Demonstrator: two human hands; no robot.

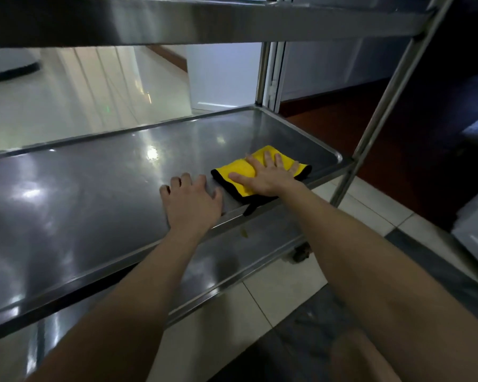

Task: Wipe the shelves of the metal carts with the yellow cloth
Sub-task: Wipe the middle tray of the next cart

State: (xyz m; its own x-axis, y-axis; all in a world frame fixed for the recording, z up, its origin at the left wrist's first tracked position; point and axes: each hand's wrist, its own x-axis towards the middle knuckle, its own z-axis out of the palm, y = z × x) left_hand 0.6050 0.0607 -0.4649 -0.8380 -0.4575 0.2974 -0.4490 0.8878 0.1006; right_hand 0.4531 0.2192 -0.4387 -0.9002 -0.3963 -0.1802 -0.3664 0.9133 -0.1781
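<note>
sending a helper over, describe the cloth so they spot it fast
On the steel cart's middle shelf, look toward its right end. A folded yellow cloth with black edging lies flat under the right hand, the only coloured thing on it.

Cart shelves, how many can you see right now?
3: a top shelf overhead, a middle shelf where the right hand presses the yellow cloth, and a bottom shelf just below it. More may lie out of frame.
</note>
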